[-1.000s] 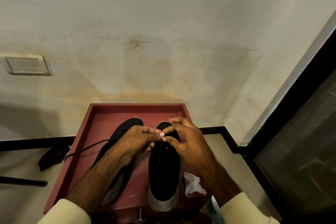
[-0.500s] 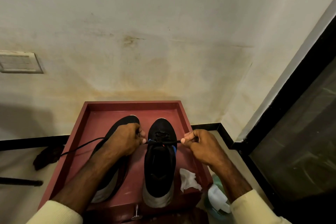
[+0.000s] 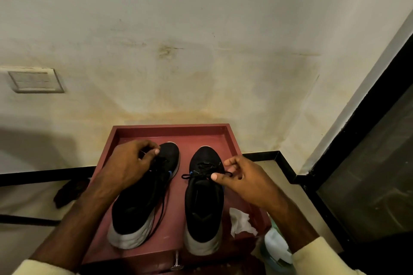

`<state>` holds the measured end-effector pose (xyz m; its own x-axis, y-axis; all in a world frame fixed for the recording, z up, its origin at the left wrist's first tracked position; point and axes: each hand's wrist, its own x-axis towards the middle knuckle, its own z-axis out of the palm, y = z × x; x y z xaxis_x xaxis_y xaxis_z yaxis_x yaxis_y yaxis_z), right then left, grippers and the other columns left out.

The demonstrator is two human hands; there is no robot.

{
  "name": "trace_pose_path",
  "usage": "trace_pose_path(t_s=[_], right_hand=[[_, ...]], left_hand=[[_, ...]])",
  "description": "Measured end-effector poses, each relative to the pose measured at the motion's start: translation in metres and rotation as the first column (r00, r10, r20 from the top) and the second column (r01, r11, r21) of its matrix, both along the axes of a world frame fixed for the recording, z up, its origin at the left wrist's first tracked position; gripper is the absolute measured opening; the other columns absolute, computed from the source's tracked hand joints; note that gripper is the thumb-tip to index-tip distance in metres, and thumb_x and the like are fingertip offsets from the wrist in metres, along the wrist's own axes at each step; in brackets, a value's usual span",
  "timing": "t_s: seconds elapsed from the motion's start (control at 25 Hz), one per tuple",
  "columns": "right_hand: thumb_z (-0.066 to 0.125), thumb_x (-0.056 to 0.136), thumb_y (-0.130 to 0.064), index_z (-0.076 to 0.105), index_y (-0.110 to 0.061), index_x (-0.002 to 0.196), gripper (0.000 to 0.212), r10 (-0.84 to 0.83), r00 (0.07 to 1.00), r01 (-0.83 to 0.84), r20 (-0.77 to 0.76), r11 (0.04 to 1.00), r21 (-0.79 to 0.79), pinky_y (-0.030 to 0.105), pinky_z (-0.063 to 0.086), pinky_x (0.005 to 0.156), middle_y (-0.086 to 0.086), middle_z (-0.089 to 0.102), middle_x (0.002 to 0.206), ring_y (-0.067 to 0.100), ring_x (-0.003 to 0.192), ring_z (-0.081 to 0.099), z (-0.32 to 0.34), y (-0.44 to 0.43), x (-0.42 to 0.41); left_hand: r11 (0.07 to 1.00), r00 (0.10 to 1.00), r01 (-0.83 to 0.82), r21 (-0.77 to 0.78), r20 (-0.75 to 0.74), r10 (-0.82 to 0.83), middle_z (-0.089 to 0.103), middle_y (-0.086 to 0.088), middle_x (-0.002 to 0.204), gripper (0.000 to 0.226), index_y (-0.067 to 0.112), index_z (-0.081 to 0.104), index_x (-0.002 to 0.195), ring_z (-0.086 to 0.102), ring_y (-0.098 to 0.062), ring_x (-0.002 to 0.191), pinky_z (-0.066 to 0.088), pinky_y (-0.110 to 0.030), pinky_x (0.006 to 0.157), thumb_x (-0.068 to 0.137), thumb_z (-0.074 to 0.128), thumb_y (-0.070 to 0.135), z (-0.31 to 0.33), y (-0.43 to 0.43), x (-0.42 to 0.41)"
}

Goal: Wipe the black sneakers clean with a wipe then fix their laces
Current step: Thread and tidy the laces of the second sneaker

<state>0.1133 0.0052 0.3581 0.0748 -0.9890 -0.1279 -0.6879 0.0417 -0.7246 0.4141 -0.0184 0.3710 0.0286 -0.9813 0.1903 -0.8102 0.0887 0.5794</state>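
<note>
The head camera is my only feed, and it looks down on a red tray [image 3: 174, 131] pushed against a stained wall. Both black sneakers sit in it side by side, toes toward the wall and white heels toward me. The left sneaker [image 3: 145, 196] is angled, with its toe leaning to the right. The right sneaker [image 3: 204, 198] points straight ahead.

The left hand [image 3: 131, 163] rests over the left sneaker's throat. Its fingers are curled, and thumb and forefinger are pinched together on the left sneaker's lace [image 3: 161, 212]. The slack of that lace trails down the shoe's inner side toward the heel.

The right hand [image 3: 243, 176] hovers at the right side of the other shoe. Its thumb and forefinger pinch one end of the right sneaker's lace [image 3: 199, 174], and the remaining fingers are loosely bent. That lace stretches across the tongue, and its far end pokes out to the left.

A crumpled white wipe [image 3: 240, 221] lies on the tray floor just beside the right sneaker's heel. A pale wipe pack [image 3: 274, 245] sits off the tray's near right corner. A dark rag [image 3: 69, 192] lies on the floor to the left. A switch plate [image 3: 35, 80] is on the wall, and a black-framed glass panel [image 3: 368, 174] is on the right.
</note>
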Motion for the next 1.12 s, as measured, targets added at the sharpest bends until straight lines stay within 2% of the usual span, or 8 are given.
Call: trace_pose_path(t_s=[0.28,0.48,0.6,0.68,0.8,0.88,0.96,1.12], right_hand=[[0.080,0.090,-0.026,0.053,-0.019,0.136,0.055,0.114,0.947,-0.070,-0.302,0.986,0.151,0.033,0.058,0.097,0.000,0.067,0.129,0.020,0.114,0.066,-0.005,-0.002,0.029],[0.079,0.090,-0.034,0.049,-0.018,0.146,0.065,0.086,0.876,-0.039,-0.475,0.993,0.109,0.040,0.055,0.106,0.004,0.058,0.145,0.025,0.128,0.061,0.008,-0.014,0.021],[0.073,0.094,-0.033,0.048,-0.026,0.151,0.062,0.038,0.950,-0.116,-0.311,0.964,-0.239,0.042,0.049,0.110,-0.004,0.053,0.140,0.019,0.131,0.055,0.017,-0.006,0.042],[0.067,0.099,-0.029,0.066,-0.031,0.129,0.030,0.027,0.998,-0.050,-0.055,0.885,-0.462,0.033,0.057,0.084,-0.012,0.065,0.105,0.011,0.096,0.065,0.015,0.002,0.066],[0.059,0.104,-0.042,0.070,-0.030,0.108,0.017,0.115,0.988,-0.103,0.104,0.989,-0.108,0.034,0.061,0.065,-0.001,0.077,0.075,0.015,0.062,0.071,-0.010,0.004,0.116],[0.059,0.105,-0.039,0.069,-0.019,0.117,0.026,0.050,0.968,-0.088,0.247,0.986,0.144,0.032,0.062,0.063,0.004,0.079,0.079,0.014,0.060,0.071,-0.037,-0.001,0.139],[0.062,0.104,-0.033,0.073,-0.015,0.111,0.022,-0.089,0.927,0.009,0.365,0.977,0.215,0.030,0.061,0.066,0.007,0.077,0.084,0.015,0.065,0.070,-0.049,-0.010,0.149],[0.073,0.099,-0.019,0.080,-0.012,0.105,0.012,-0.210,0.777,0.093,0.593,0.970,0.223,0.021,0.059,0.071,0.006,0.080,0.095,0.011,0.081,0.074,-0.043,-0.023,0.148]], left_hand=[[0.969,0.974,-0.205,0.139,0.129,0.187,0.073,0.003,0.082,0.019,0.024,0.074,0.104,0.066,-0.015,0.077,0.052,-0.028,0.075,0.098,0.063,0.038,-0.006,0.009,0.048],[0.925,0.982,-0.169,0.339,0.133,0.131,0.075,0.011,0.071,0.015,0.030,0.066,0.101,0.071,-0.006,0.071,0.049,-0.020,0.058,0.099,0.060,0.043,-0.010,0.021,0.066],[0.915,0.991,-0.130,0.381,0.067,0.113,0.077,0.006,0.085,0.020,0.026,0.068,0.113,0.072,-0.005,0.071,0.049,-0.017,0.057,0.102,0.057,0.038,-0.015,0.022,0.068],[0.930,0.994,-0.111,0.351,0.025,0.110,0.078,0.001,0.096,0.024,0.025,0.071,0.117,0.074,-0.011,0.079,0.056,-0.023,0.070,0.102,0.057,0.038,-0.018,0.018,0.062],[0.961,0.988,-0.124,0.248,-0.061,0.143,0.077,0.001,0.102,0.026,0.026,0.074,0.114,0.072,-0.015,0.093,0.055,-0.030,0.088,0.097,0.063,0.043,-0.023,0.011,0.059],[0.966,0.912,-0.123,0.226,-0.358,0.199,0.077,0.001,0.102,0.022,0.024,0.076,0.109,0.072,-0.019,0.098,0.057,-0.037,0.092,0.094,0.070,0.039,-0.023,0.006,0.056],[0.969,0.734,-0.094,0.228,-0.642,0.222,0.079,-0.002,0.100,0.015,0.022,0.076,0.104,0.074,-0.021,0.101,0.059,-0.038,0.090,0.090,0.076,0.029,-0.019,0.004,0.051],[0.983,0.591,-0.107,0.147,-0.786,0.182,0.080,-0.008,0.096,0.023,0.014,0.068,0.106,0.076,-0.024,0.100,0.056,-0.035,0.085,0.087,0.080,0.018,-0.015,0.003,0.049]])
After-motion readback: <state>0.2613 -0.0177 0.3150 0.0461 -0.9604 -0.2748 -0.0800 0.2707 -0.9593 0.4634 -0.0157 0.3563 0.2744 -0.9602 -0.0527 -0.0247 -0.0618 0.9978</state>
